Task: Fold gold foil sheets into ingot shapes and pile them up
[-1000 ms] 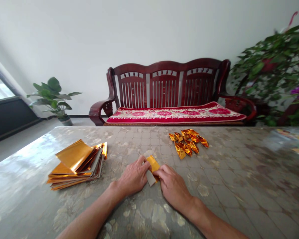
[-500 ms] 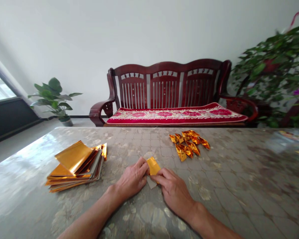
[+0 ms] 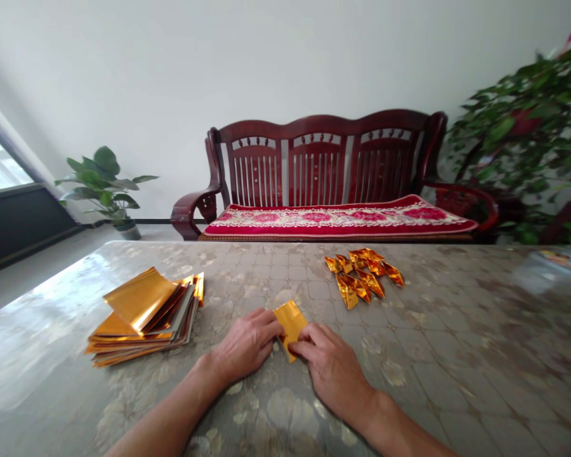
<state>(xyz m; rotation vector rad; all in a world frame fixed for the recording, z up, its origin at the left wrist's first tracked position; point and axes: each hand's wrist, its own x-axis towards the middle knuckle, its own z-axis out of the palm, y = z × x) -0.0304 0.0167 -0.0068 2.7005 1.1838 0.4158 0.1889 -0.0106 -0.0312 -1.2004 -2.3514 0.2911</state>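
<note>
Both my hands are on one piece of gold foil point(image 3: 291, 325), which lies folded on the table point(image 3: 457, 336) between them, one narrow corner pointing down toward me. My left hand point(image 3: 245, 348) is curled, its fingertips point(image 3: 276, 328) pressed against the foil's left edge. My right hand point(image 3: 332, 371) grips the lower right part, its fingers point(image 3: 304, 343) lying over the foil, so neither hand has let go. Just beyond my left hand, with only a narrow gap, sits a stack of foil sheets point(image 3: 143, 320), its top sheet curling up and its loose edges fanned toward the table's left side. Ahead of the hands, folded pieces point(image 3: 361, 276) lie in a loose heap almost at the far edge of the table, well apart from my fingers. To my right, the patterned tabletop runs a long way past my hand to some papers point(image 3: 556, 258) at the edge of the view. Past the far edge stands a wooden bench point(image 3: 314, 127) with a red cushion point(image 3: 337, 220), with a potted plant point(image 3: 99, 184) to its left and a larger plant point(image 3: 518, 127) to its right.
</note>
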